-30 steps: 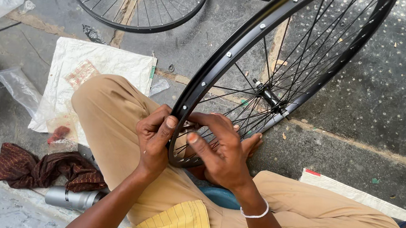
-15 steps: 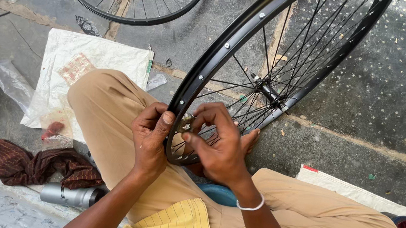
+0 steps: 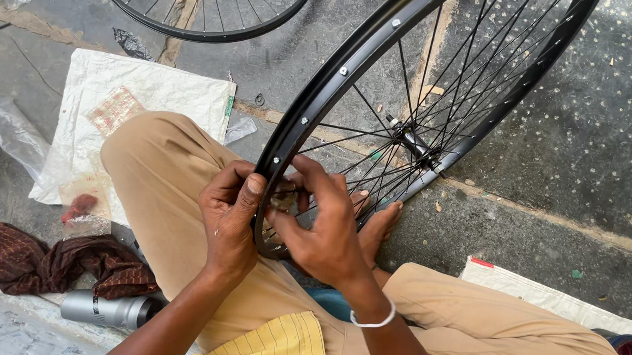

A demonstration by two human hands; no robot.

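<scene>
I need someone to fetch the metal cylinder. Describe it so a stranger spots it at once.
Start at the seated person's bent knee in tan trousers on the left of the picture. Just below it lies a crumpled dark red cloth, and right beside that cloth the silver cylinder lies on its side. It is the only shiny metal thing there, with a dark band around it.

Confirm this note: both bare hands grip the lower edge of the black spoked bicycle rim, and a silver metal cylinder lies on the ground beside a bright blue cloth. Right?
Not quite. In the head view the left hand and right hand do grip the black spoked bicycle rim at its lower edge, and the silver metal cylinder lies on the ground, but the cloth beside it is dark red-brown, not bright blue.
</scene>
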